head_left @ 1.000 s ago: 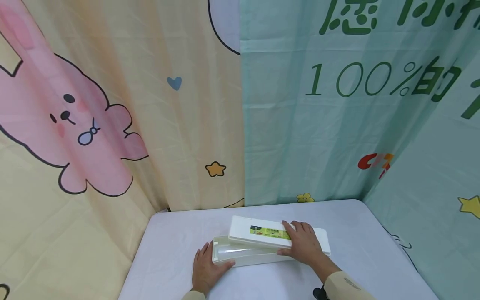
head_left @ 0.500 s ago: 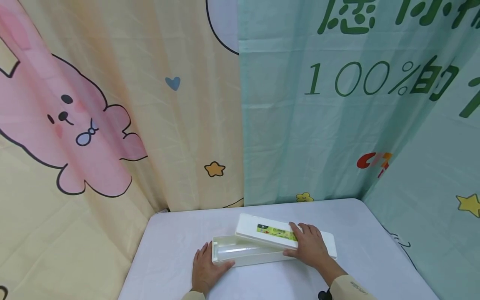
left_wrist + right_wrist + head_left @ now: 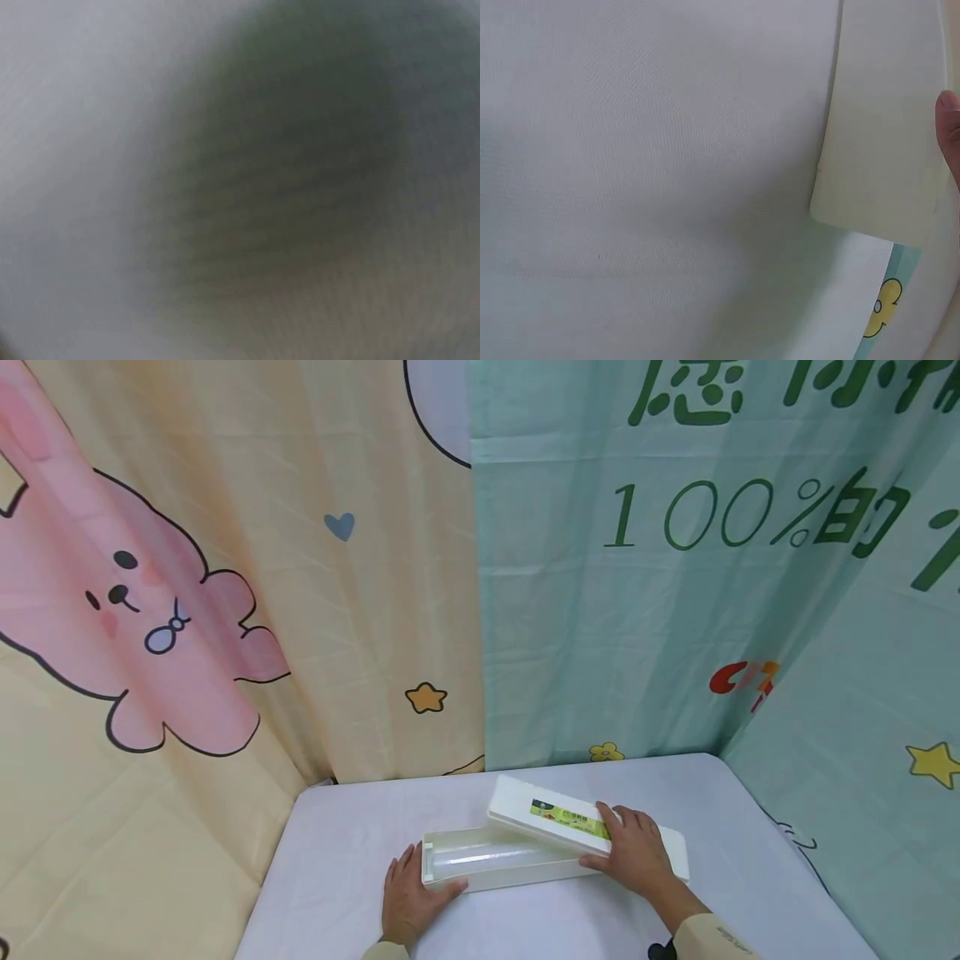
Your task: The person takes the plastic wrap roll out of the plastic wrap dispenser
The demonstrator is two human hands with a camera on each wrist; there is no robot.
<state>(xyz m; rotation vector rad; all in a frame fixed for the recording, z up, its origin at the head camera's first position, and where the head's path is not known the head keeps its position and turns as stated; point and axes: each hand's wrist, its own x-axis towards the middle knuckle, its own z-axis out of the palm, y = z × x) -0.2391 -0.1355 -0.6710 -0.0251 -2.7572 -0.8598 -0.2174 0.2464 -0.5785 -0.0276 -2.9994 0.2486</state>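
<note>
A long white plastic box [image 3: 517, 873] lies on the table with its left part uncovered, showing a shiny, see-through surface inside. Its white lid [image 3: 517, 802], bearing a green and yellow label, sits askew across the right part. The left hand [image 3: 413, 897] holds the box's left end, thumb along the front wall and fingers at the end wall. With fingers over the top and thumb at the front edge, the right hand [image 3: 636, 852] grips the lid. In the right wrist view, a thumb [image 3: 949, 131] touches a pale panel [image 3: 881, 127]; whether box or lid, I cannot tell. The left wrist view is blurred.
A white cloth covers the table [image 3: 345, 827]. Behind it hang a cream curtain [image 3: 375, 610] with a pink rabbit and a green curtain [image 3: 570, 635] with printed characters.
The right hand has shifted the lid to the right and turned it further askew, exposing more of the box's inside. The left hand stays at the box's left end.
</note>
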